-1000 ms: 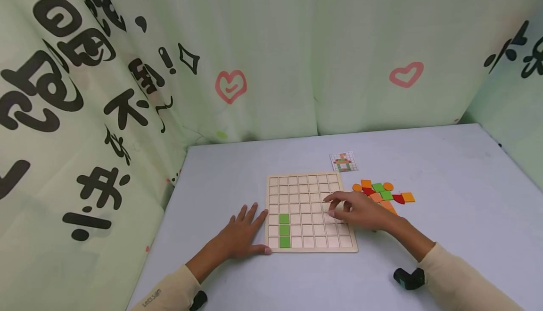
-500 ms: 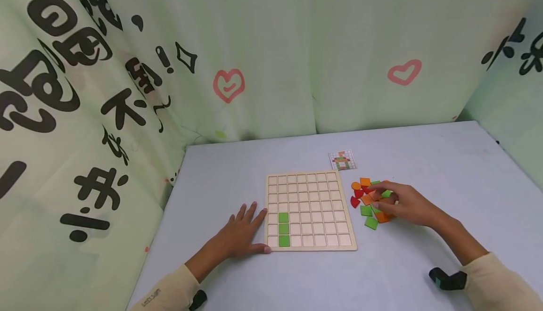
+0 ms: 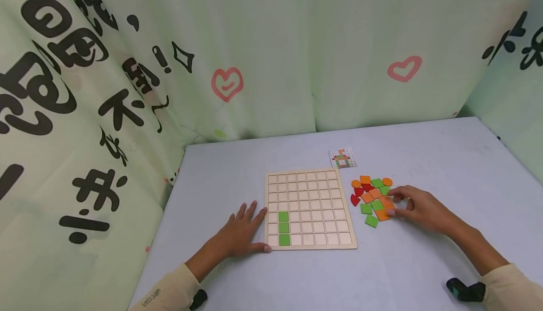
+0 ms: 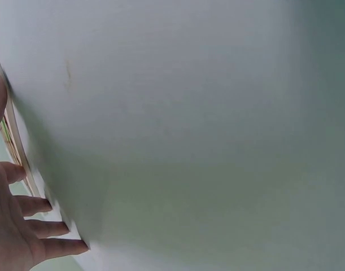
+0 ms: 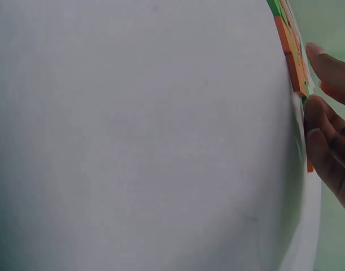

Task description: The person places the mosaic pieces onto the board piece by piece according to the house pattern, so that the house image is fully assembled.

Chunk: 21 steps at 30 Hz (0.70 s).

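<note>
A wooden grid board (image 3: 314,248) lies on the table, with a column of three green square tiles (image 3: 283,228) in its lower left cells. My left hand (image 3: 236,238) rests flat, fingers spread, against the board's left edge. Right of the board lies a loose cluster of flat tiles: orange squares (image 3: 383,215), green squares (image 3: 371,221), orange circles (image 3: 356,184) and red pieces rounded on one side (image 3: 355,200). My right hand (image 3: 424,209) is at the cluster's right edge, thumb and index finger apart, and no tile shows held between them.
A small card (image 3: 342,158) printed with a coloured figure on a grid lies beyond the board's upper right corner. The pale table (image 3: 237,165) meets a light green curtain (image 3: 271,66) at its far side. A black device (image 3: 465,290) sits at the right wrist.
My right hand has moved from over the board's right side to the tiles, then a little further right, uncovering more of them. The left hand and the green column stay in place.
</note>
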Motion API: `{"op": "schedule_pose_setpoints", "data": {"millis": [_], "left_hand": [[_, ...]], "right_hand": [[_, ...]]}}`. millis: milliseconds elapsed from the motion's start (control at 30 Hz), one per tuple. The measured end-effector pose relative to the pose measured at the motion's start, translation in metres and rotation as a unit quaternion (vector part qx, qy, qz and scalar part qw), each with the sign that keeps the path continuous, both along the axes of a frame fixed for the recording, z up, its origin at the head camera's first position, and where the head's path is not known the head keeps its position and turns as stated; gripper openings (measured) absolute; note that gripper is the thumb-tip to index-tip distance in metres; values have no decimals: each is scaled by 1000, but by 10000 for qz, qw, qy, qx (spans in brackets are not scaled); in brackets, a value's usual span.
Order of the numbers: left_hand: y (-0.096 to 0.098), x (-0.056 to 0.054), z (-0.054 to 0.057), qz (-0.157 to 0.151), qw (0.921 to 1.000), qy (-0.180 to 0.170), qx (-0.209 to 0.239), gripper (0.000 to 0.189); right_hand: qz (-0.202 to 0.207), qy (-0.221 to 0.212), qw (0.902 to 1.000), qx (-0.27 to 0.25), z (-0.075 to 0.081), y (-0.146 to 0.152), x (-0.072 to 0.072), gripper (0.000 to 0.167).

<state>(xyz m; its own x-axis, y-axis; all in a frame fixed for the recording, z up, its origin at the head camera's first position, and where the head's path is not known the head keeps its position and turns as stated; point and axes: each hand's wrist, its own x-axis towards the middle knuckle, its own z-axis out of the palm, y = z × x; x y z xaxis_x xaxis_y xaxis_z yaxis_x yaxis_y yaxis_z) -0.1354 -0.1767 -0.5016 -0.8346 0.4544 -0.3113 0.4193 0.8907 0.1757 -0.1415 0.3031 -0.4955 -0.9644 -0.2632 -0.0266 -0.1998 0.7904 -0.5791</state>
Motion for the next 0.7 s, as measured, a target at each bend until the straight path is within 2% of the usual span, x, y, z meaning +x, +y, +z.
{"op": "schedule_pose_setpoints", "data": {"millis": [233,700], "left_hand": [[1,0,1,-28,10000,57,1,104],[1,2,1,-9,9999,62,91,105]], "right_hand": [[-291,3,9995,116,-5,1,4,54],[-686,-74,9976,89,-7,-1,9,40]]}}
